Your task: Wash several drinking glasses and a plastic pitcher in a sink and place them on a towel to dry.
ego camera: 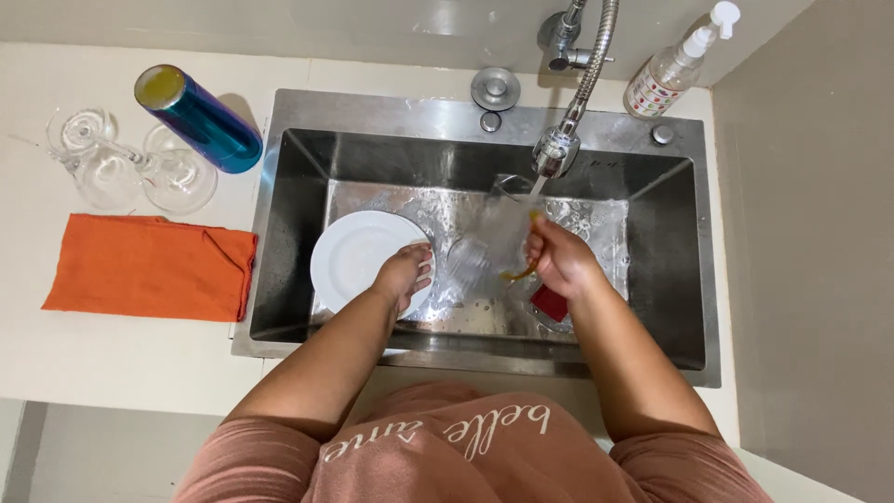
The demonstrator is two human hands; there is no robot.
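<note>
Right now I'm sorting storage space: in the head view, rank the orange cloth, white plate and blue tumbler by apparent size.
1. Orange cloth
2. White plate, partly covered by the left hand
3. Blue tumbler, which looks smallest, though it is seen foreshortened

L hand [406, 272] palm down, fingers spread, R hand [557, 256] fisted, both forearms extended

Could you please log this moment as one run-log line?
left hand: on white plate in sink | right hand: holds clear glass under running faucet
</note>
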